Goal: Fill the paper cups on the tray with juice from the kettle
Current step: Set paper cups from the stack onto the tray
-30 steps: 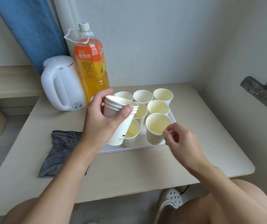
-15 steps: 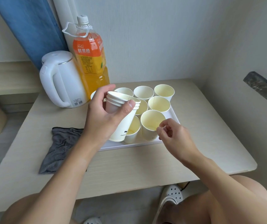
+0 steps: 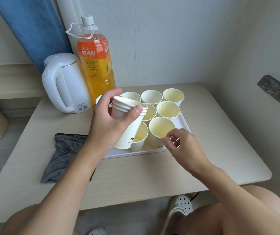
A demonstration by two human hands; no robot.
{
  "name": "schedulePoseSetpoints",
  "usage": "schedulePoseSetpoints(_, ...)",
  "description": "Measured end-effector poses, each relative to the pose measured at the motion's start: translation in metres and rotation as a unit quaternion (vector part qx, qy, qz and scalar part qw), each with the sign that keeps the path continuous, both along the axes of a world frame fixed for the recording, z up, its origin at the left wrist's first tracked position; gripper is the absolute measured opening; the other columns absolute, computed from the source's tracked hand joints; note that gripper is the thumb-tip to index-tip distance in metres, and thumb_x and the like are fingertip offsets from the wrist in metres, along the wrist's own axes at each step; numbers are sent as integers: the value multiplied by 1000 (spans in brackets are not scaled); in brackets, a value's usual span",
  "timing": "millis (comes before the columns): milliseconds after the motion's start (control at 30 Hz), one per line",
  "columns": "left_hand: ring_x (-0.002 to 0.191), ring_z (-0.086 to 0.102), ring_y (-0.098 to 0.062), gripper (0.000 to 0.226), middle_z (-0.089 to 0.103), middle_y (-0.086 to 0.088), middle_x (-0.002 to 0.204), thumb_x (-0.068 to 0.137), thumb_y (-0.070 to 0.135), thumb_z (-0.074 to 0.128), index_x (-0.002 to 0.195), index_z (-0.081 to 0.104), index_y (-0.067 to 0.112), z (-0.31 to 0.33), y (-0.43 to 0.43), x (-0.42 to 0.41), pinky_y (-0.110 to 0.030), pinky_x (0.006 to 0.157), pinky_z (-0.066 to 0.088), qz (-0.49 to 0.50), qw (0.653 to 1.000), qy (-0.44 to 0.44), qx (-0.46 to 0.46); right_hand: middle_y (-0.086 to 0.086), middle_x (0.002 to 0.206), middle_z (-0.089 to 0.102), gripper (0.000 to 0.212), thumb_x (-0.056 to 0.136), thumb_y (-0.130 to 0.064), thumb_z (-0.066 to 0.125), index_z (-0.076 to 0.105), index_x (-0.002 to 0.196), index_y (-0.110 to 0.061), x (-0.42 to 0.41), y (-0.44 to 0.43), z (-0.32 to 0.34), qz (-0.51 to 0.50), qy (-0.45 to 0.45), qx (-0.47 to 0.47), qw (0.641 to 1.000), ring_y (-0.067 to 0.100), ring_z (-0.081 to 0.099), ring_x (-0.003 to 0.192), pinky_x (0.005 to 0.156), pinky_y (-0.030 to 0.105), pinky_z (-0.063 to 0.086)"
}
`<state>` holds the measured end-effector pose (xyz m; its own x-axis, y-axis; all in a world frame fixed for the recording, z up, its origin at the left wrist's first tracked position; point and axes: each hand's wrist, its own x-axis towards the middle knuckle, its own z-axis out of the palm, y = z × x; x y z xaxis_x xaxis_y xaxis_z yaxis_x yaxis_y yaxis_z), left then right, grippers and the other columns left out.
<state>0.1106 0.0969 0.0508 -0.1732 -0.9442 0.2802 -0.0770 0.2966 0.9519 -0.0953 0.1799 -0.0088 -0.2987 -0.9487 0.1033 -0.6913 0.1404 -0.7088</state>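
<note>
1. Nearest: a white shoe (image 3: 180, 206) on the floor under the counter (image 3: 135, 177) edge
2. The right hand (image 3: 182, 146) hangs over the tray's near right corner. Fingers are curled, thumb & forefinger tips together at the wall of the front cup (image 3: 160, 131), just under its rim. Can't tell if it really pinches the cup or only touches it
3. The left hand (image 3: 108, 128) is clamped round a stack of cups (image 3: 131, 133), thumb across the rims. The stack is tilted & held above the tray's near left part; looks like 3-4 nested
4. A grey cloth (image 3: 64, 155) lies crumpled on the counter, just left of the tray (image 3: 135, 154)
5. On the tray: seven upright cups (image 3: 168, 110) that I can count, approx three rows, packed close; maybe one more hidden behind the left hand. Insides look pale yellow. The second front cup (image 3: 141, 138) seems to have a little juice at the bottom; the rest look empty or nearly so
6. Far left, off the tray: the kettle (image 3: 64, 83) w/ lid down, nobody touching it. A juice bottle (image 3: 96, 65), partly full, stands right against it
7. Progress, my read: this is the laying-out stage, cups being dealt from the stack. Pouring from the kettle has prob barely started, so almost all the filling is left. The stack needs putting down first to free a hand for the kettle
</note>
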Motion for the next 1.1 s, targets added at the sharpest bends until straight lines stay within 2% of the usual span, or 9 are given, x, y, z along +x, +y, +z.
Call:
schedulePoseSetpoints(400,105,66,-11,74,66,-3,124,61,60,79,126,57,34,-1,1,-6,-16,81,52,-13,1000,-2,2,-8,91,58,15,90,-41,60,65,96,-28,0,-2,-1,-1,7,11,1000,6,59,73,70,35,54)
schedulePoseSetpoints(767,105,66,-7,76,65,-2,126,60,59,80,127,56,32,0,1,-6,-16,81,52,-13,1000,9,10,-10,90,62,25,89,-43,61,60,112,-32,-2,1,-1,0,-15,26,1000,7,62,74,69,38,56)
schedulePoseSetpoints(933,104,66,-6,77,65,-1,125,61,58,80,128,56,32,0,1,-5,-16,82,52,-15,1000,12,10,-10,92,62,27,90,-41,61,59,116,-33,-2,1,0,7,-22,36,999,7,62,75,69,35,56)
schedulePoseSetpoints(1100,106,67,-7,77,66,-1,126,60,58,81,129,56,32,1,1,-4,-17,83,52,-13,1000,22,14,-11,93,57,45,89,-33,62,45,130,-40,-1,5,5,30,5,40,999,7,60,74,70,32,55)
